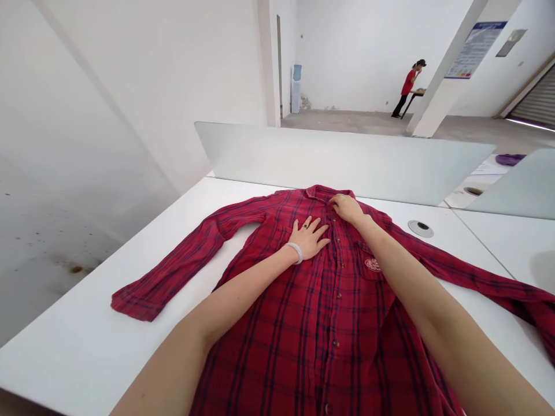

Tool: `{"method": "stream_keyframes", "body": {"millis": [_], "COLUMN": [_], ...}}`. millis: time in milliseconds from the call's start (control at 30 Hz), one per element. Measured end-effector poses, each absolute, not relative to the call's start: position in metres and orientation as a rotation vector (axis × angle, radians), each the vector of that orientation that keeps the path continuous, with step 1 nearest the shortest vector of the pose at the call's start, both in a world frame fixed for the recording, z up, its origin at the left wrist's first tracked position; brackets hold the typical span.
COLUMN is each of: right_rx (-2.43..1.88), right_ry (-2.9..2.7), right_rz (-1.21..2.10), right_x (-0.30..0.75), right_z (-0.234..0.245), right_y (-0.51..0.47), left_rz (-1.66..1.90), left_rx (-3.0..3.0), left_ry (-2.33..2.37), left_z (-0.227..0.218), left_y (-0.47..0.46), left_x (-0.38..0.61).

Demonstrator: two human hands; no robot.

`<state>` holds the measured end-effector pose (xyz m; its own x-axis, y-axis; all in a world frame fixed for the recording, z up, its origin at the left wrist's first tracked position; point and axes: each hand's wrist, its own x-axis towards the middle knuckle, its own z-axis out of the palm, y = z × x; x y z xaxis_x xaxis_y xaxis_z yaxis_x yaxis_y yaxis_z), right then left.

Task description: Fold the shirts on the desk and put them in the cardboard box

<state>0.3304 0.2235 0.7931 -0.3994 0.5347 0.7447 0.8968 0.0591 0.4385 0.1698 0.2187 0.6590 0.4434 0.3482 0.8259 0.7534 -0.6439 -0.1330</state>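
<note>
A red and navy plaid button-up shirt (286, 323) lies front side up on the white table (65, 346), its collar at the far end and both sleeves spread outward. My left hand (309, 238) rests flat on the chest with fingers spread; a ring and a pale bracelet show on it. Just below the collar, my right hand (346, 207) pinches the edge of the shirt's front placket near the top. Its fingertips are partly hidden. Down the front runs a line of buttons, and a round patch (373, 264) sits on the chest pocket beside my right forearm.
A frosted glass divider (338, 164) stands along the table's far edge. A round cable grommet (420, 228) is set in the tabletop at right. Beyond, a person in red (407, 84) stands at a small table, and a water dispenser (296, 92) is by the wall.
</note>
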Motion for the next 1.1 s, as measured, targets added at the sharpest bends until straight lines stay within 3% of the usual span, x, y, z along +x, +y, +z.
{"method": "stream_keyframes", "body": {"millis": [367,667,967,1100], "right_rx": [-1.562,-1.592,-1.450,-1.259], "right_ry": [-1.986,-2.028,-2.045,-2.044], "right_rz": [-1.365,-1.338,-1.371,-1.141], "right_x": [0.326,0.345,0.358,0.365], "right_z": [0.793,0.819,0.817,0.825], "right_y": [0.256,0.241,0.234,0.223], "left_rz": [-1.164,-1.163,-1.464,-1.721], "left_rx": [-2.170,-2.227,-2.311,-2.567], "left_ry": [-0.914,-0.873,-0.629,-0.653], "left_z": [0.655,0.656,0.636,0.626], "left_y": [0.214,0.217,0.170,0.148], "left_x": [0.167,0.166,0.175,0.184]}}
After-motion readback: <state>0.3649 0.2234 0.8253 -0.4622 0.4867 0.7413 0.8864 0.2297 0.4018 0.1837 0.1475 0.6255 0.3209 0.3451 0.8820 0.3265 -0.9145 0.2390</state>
